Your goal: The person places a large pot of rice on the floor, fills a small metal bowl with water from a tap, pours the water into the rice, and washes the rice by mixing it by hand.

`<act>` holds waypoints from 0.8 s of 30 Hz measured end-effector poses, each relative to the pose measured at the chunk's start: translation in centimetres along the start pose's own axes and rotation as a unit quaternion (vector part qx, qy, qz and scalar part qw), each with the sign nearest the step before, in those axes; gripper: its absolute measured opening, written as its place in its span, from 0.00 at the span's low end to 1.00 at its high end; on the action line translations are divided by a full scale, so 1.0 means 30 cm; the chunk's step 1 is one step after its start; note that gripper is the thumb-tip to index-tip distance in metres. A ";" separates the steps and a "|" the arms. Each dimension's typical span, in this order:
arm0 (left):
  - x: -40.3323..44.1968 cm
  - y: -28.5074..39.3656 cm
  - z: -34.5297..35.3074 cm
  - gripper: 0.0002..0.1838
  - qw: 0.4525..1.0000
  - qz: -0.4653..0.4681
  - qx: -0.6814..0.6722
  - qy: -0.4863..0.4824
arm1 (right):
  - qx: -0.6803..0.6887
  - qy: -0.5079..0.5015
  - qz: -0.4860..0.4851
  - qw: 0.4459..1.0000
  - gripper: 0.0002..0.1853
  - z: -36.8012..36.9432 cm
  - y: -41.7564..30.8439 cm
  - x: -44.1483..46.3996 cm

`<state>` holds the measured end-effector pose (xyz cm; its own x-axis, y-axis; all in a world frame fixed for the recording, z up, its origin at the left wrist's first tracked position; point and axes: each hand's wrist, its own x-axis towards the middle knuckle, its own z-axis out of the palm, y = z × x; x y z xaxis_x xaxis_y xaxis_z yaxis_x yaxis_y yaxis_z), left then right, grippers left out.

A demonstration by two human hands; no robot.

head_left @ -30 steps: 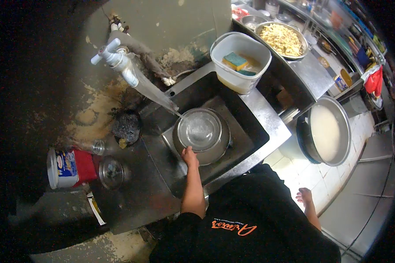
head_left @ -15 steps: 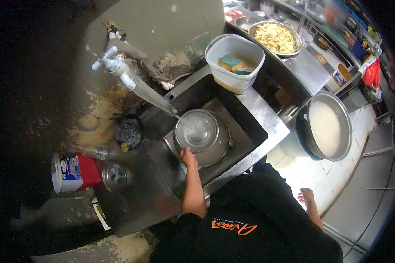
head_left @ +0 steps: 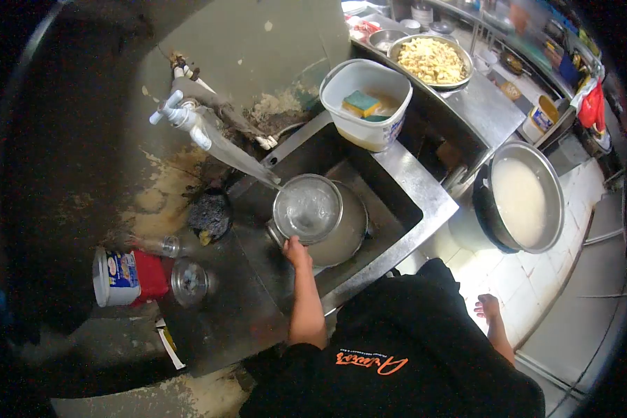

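Note:
My left hand (head_left: 297, 253) grips the near rim of a round metal bowl (head_left: 308, 207) with water in it. The bowl is over a larger metal pot (head_left: 350, 226) of cloudy water in the sink (head_left: 390, 198). A cloth-like sleeve (head_left: 240, 159) hangs from the white faucet (head_left: 181, 115), its lower end at the bowl's far left edge. Off to the right, my right hand (head_left: 488, 306) is held over the tiled floor, fingers apart and empty.
A white tub (head_left: 366, 132) with sponges stands on the sink's far corner. Right of the sink is a big pot (head_left: 526, 198) of whitish liquid. Left are a red-and-white container (head_left: 129, 277), a glass jar (head_left: 189, 282) and a dark scourer (head_left: 210, 215). Beyond sits a food-filled pan (head_left: 432, 61).
The bowl in my left hand has shifted slightly left relative to the larger pot, uncovering more of its cloudy water. The view has shifted a little. My right hand stays nearly still.

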<state>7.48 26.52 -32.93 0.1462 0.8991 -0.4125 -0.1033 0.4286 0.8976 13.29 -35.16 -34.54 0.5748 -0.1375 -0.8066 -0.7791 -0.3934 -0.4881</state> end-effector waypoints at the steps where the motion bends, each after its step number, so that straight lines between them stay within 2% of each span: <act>1: -0.001 0.007 -0.002 0.16 1.000 0.008 0.002 -0.004 | -0.005 -0.003 -0.013 1.000 0.11 0.003 -0.019 -0.001; 3: -0.022 0.025 -0.002 0.13 1.000 0.022 0.004 -0.009 | -0.017 -0.009 -0.041 0.999 0.10 0.005 -0.070 -0.003; 6: -0.098 0.067 0.008 0.08 0.994 0.099 0.038 -0.037 | -0.024 -0.048 -0.098 0.994 0.09 0.008 -0.152 0.079; 8: -0.187 0.117 0.035 0.06 0.994 0.084 0.065 -0.010 | -0.017 -0.076 -0.188 0.979 0.11 0.032 -0.271 0.076; 10: -0.293 0.158 0.061 0.06 0.993 0.078 0.084 -0.003 | -0.013 -0.101 -0.230 0.968 0.13 0.057 -0.399 0.079; 12: -0.406 0.189 0.104 0.07 0.992 0.078 0.094 -0.018 | 0.020 -0.140 -0.273 0.952 0.14 0.070 -0.512 0.075; 15: -0.616 0.201 0.196 0.08 0.995 0.058 0.053 -0.063 | -0.003 -0.161 -0.306 0.938 0.16 0.055 -0.655 0.071; 16: -0.694 0.207 0.225 0.08 0.989 0.076 0.096 -0.084 | 0.006 -0.165 -0.319 0.933 0.16 0.042 -0.696 0.052; 19: -0.879 0.164 0.295 0.07 0.967 0.107 0.185 -0.142 | 0.115 -0.210 -0.309 0.920 0.19 -0.023 -0.761 0.074; 22: -1.049 0.057 0.408 0.07 0.964 0.072 0.183 -0.177 | 0.228 -0.252 -0.258 0.905 0.24 -0.124 -0.777 0.124; 24: -1.231 0.019 0.534 0.07 0.967 0.034 0.160 -0.195 | 0.269 -0.244 -0.252 0.897 0.25 -0.215 -0.767 0.157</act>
<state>17.77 -7.86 -14.68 0.5167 0.7957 -0.3161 0.1739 0.2639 0.9487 35.54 -32.62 -24.95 0.8121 0.4010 -0.4240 -0.5344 0.2191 -0.8163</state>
